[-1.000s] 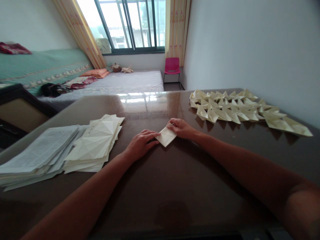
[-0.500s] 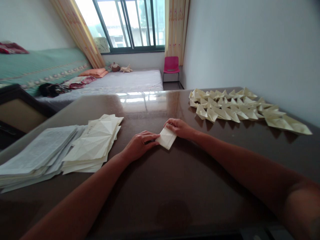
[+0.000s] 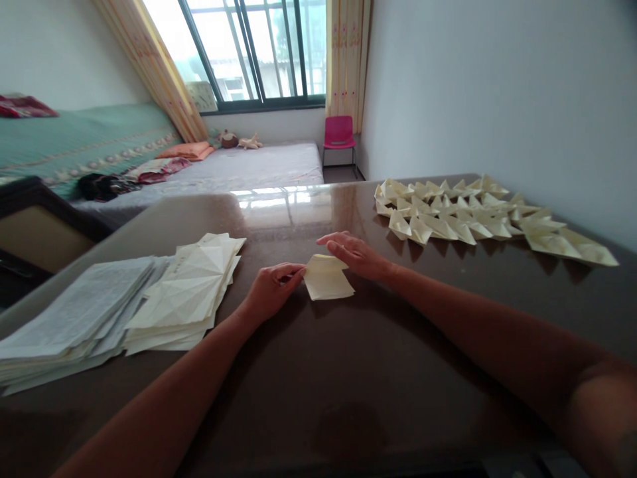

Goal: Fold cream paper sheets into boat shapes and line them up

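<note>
A small folded piece of cream paper (image 3: 328, 282) is at the middle of the brown table (image 3: 298, 385), its layers slightly parted along the upper right side. My left hand (image 3: 273, 285) pinches its left corner between thumb and fingertips. Over its far right edge is my right hand (image 3: 355, 255), fingers stretched out and apart from the thumb. Whether the right palm touches the paper I cannot tell. To the left of my left hand lies a stack of creased cream sheets (image 3: 192, 285).
Beside the creased sheets is a thick pile of printed paper (image 3: 79, 305). Rows of pointed folded paper pieces (image 3: 448, 212) stand at the right back of the table, near the wall. Beyond the table are a bed (image 3: 269, 162) and a pink chair (image 3: 339, 133).
The folded paper has turned and its layers have parted. My right hand has let go of its far corner and stretched its fingers. My left hand has shifted slightly left, still pinching the paper.
</note>
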`<state>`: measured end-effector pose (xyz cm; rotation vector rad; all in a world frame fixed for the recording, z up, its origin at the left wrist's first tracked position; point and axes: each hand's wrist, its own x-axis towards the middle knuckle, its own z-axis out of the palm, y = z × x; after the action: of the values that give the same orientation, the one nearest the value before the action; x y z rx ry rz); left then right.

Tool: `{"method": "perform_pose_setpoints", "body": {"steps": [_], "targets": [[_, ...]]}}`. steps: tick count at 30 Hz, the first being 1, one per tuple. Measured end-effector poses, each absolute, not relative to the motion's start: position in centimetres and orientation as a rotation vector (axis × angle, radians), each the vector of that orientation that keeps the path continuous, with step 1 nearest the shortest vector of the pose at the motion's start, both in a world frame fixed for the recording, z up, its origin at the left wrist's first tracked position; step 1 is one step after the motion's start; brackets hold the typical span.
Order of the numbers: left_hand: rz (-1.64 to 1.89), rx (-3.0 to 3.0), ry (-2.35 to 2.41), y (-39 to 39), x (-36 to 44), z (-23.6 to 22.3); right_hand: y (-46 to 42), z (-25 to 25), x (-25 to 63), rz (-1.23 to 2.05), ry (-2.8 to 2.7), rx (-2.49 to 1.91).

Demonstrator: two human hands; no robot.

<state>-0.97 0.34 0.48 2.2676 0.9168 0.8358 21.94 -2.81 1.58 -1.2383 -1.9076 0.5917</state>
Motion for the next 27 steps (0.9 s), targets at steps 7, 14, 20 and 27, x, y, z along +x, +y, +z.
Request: {"method": "perform_pose_setpoints", "body": {"steps": [7, 14, 20, 27], "targets": [[0.867, 2.205, 0.953, 0.2, -0.6, 0.1, -3.7, 0.9, 20.9, 0.440, -2.201, -1.219], [0.971, 2.307, 0.908, 1.0, -0.7, -0.6, -4.4, 1.8, 21.7, -0.109, -2.283, -1.046], [0.847, 2.725, 0.808, 2.7, -2.1, -0.7, -4.0, 2.0, 23.0, -0.095, -2.722, -0.768], [0.579, 2.920, 0.590, 0.5, -2.0, 0.3, -3.5, 2.3, 24.2, 0.150, -2.708, -0.889]]}}
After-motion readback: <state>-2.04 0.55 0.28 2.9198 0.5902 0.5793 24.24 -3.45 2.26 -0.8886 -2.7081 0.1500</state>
